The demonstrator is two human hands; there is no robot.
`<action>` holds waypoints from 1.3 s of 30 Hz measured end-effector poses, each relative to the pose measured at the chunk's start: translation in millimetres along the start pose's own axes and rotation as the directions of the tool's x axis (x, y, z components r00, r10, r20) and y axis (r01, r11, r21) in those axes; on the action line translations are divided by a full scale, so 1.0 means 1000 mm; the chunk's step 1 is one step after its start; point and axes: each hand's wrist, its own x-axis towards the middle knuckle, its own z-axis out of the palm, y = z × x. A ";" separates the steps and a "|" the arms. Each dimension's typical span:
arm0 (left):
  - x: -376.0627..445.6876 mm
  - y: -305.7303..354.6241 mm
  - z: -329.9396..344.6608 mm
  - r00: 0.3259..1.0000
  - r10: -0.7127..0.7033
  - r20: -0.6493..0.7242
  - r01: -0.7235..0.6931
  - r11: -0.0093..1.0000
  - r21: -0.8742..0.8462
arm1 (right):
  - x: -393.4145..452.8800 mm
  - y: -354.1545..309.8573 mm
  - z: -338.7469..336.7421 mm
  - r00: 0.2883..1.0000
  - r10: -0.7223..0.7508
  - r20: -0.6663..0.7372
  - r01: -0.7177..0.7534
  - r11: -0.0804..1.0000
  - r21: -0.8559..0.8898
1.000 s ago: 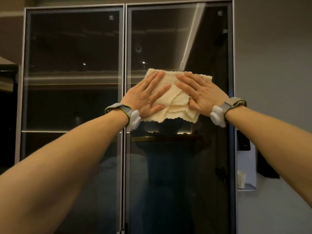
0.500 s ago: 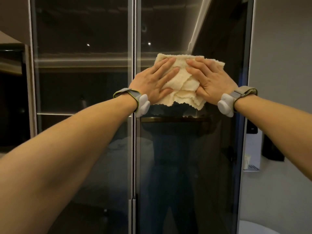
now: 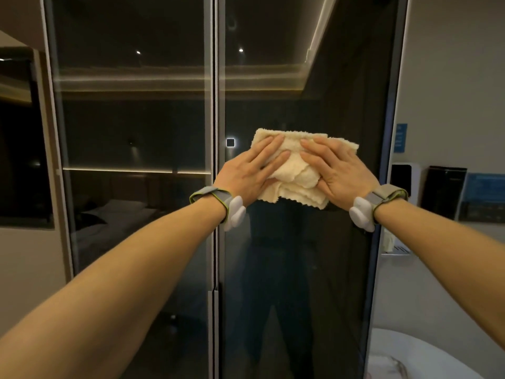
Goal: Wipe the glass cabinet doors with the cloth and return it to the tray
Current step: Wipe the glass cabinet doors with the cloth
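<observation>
A plain pale wall (image 3: pixel 448 77) stands to the right of the dark-framed cabinet, dimly lit in warm light. On that wall, nearest the cabinet, hangs a small blue sign (image 3: pixel 400 138). Below the sign is a white wall unit with a dark front (image 3: pixel 404 181), and under it a small metal grille shelf (image 3: pixel 396 250). Further right of the unit stands a black glossy box (image 3: pixel 442 191), then a blue-lit panel (image 3: pixel 483 198). A white rounded surface (image 3: pixel 426 356) curves in at the lower right corner. Left of the cabinet is another pale wall (image 3: pixel 30 255) with a dark screen (image 3: pixel 23 138) mounted high on it.
</observation>
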 end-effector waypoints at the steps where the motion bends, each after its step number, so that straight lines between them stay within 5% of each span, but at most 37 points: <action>1: -0.004 0.007 0.000 1.000 0.009 0.005 -0.009 1.000 0.007 | -0.007 -0.004 0.004 1.000 0.000 0.000 0.000 1.000 -0.001; 12: -0.043 0.077 0.024 0.995 0.059 0.086 -0.067 0.993 0.098 | -0.078 -0.029 0.037 0.998 -0.005 0.063 0.007 1.000 -0.028; 22: -0.074 0.123 0.047 0.958 0.082 0.276 -0.057 0.994 -0.097 | -0.133 -0.047 0.062 0.993 -0.034 0.113 0.039 0.998 -0.041; 39: -0.139 0.235 0.044 0.931 0.072 0.357 0.050 0.946 -0.320 | -0.235 -0.104 0.075 0.958 0.031 0.285 -0.072 0.988 0.134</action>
